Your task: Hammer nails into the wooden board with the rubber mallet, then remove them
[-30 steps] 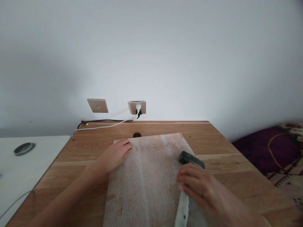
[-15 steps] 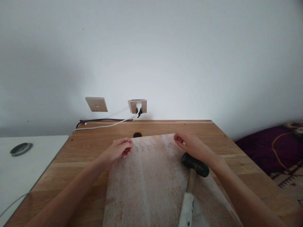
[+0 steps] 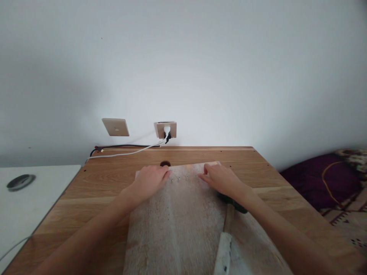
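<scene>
A whitish, worn wooden board (image 3: 177, 229) lies on the table, with a short row of small nails (image 3: 179, 178) standing near its far edge. Over the board's far left corner rests my left hand (image 3: 151, 179), palm down, its thumb beside the nails; the fingertips are mostly hidden. My right hand (image 3: 222, 179) is at the far right corner, fingers bent and the thumb apart from the index finger, with nothing visible between them. Below my right forearm lies a mallet with a dark head (image 3: 233, 204), partly covered by the arm, and a white-wrapped handle (image 3: 223, 252).
The board lies on a wooden table (image 3: 94, 191) against the wall. A plugged socket (image 3: 170, 130) has a white cable (image 3: 123, 154) running left along the table's back. At left is a white surface (image 3: 34, 206) with a dark oval object (image 3: 21, 182); purple fabric (image 3: 338, 179) lies right.
Both hands have moved inward over the board toward the nails, covering some of them. My right forearm now hides more of the mallet head. The view has shifted slightly.
</scene>
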Demonstrator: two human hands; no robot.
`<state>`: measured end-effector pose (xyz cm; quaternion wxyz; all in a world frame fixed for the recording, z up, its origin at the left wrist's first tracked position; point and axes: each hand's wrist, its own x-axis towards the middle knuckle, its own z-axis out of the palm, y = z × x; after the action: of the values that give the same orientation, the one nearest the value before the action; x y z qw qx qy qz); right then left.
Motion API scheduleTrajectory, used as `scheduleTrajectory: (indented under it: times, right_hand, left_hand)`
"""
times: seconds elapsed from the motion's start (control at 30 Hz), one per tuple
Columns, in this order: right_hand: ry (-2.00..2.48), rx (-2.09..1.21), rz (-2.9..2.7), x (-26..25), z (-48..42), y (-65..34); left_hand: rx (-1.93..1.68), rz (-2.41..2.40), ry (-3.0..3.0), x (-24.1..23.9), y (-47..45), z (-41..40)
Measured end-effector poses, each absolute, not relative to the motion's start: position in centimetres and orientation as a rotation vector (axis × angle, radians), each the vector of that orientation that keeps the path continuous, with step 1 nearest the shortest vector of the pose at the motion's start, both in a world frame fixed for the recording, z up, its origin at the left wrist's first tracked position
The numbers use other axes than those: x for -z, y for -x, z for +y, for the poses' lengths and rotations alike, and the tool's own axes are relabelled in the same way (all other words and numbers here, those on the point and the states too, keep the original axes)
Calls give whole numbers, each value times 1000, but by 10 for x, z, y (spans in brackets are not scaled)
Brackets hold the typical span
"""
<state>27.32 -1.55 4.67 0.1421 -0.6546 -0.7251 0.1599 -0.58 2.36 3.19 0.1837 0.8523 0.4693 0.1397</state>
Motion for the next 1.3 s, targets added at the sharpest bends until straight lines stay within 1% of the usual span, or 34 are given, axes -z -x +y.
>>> scheduleTrajectory:
  times: [0.1, 0.17, 0.23, 0.3, 0.47, 0.6, 0.73, 0.83, 0.9, 1.03, 1.1, 1.17, 1.23, 1.3]
  right_hand:
    - [1940, -412, -2141, -45, -14, -268]
    - [1931, -403, -2138, -47, -12, -269]
    - [1916, -419, -2096, -53, -11, -273]
    - [1901, -479, -2053, -59, -9, -278]
    - [1857, -627, -2084, -59, -5, -278]
    - [1866, -550, -2181, -45, -6, -261]
    - [1827, -489, -2218, -42, -11, -244]
    - [1781, -521, -2158, -52, -10, -243]
    - [1751, -580, -2099, -60, -8, -246]
    - [1716, -675, -2063, -68, -6, -250]
    - [1739, -662, -2098, -66, -7, -247]
    - [1785, -606, -2157, -60, -9, -240]
    - [1832, -532, -2225, -53, -10, -231]
    - [1862, -468, -2290, -48, -11, -222]
  left_hand:
    - [-625, 1215, -1854, -36, 6, 23]
    - [-626, 1085, -1462, -35, 7, 21]
    - [-584, 1014, -1259, -32, 9, 20]
    - [-560, 1048, -1368, -28, 9, 20]
    - [-392, 1241, -2167, -24, 0, 17]
    - [-174, 1307, -2540, -22, -9, 13]
    - [-148, 1186, -2700, -19, -13, 17]
    - [-235, 1202, -2620, -22, -17, 24]
    - [-362, 1258, -2457, -26, -20, 30]
    - [-646, 1206, -1803, -32, -18, 37]
    - [-666, 1065, -1422, -33, -14, 37]
    - [-650, 963, -1223, -33, -9, 36]
    - [-628, 994, -1316, -32, -6, 35]
    - [-583, 1111, -1629, -30, -8, 32]
